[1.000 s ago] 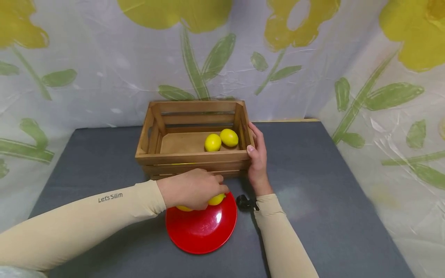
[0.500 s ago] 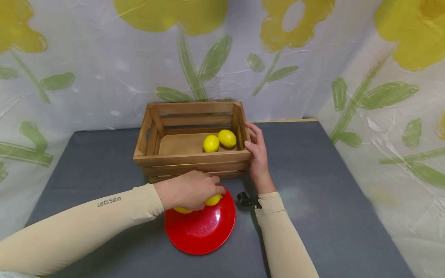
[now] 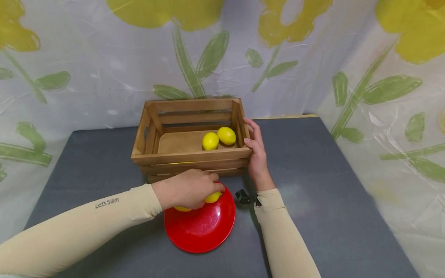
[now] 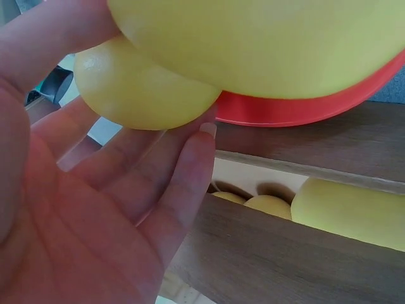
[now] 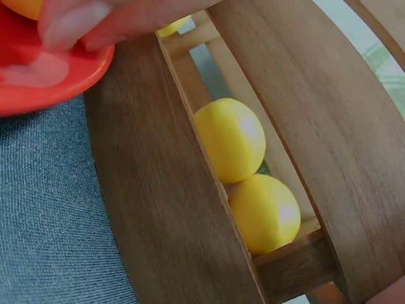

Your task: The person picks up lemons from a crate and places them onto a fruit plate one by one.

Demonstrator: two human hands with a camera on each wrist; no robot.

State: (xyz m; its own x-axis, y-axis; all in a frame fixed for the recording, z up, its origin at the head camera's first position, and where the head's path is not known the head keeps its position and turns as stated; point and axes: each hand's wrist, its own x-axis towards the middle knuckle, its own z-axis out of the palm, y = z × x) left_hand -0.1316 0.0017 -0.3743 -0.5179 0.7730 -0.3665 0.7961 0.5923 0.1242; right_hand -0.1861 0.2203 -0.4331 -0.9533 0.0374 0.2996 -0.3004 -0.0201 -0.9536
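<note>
The left hand [image 3: 189,188] is above the far part of the red plate [image 3: 199,236], and it holds the front lemon [image 3: 213,198] between thumb and fingers, so its opening is only as wide as this fruit. The front lemon is at the far side of the plate, just before the wooden crate [image 3: 191,158]; I cannot tell if it touches the plate. The rear lemon [image 3: 182,209] is mostly hidden under the palm, and in the left wrist view it looks large, close to the camera.

The right hand [image 3: 257,158] grips the right end of the crate, with the thumb at the upper edge. Inside the crate, near this end, the left crate lemon [image 3: 210,141] and the right crate lemon [image 3: 226,136] lie side by side. One more, the slat lemon [image 4: 348,212], shows through the gap of the front wall.

Compared with one second ago, very little is different. The whole head view is shifted slightly, and a bit more of the plate's far rim is seen beside the left fingers. Both hands keep their holds, and the two visible crate lemons remain in the same places. Plate and crate stand on the dark tabletop [image 3: 323,173].
</note>
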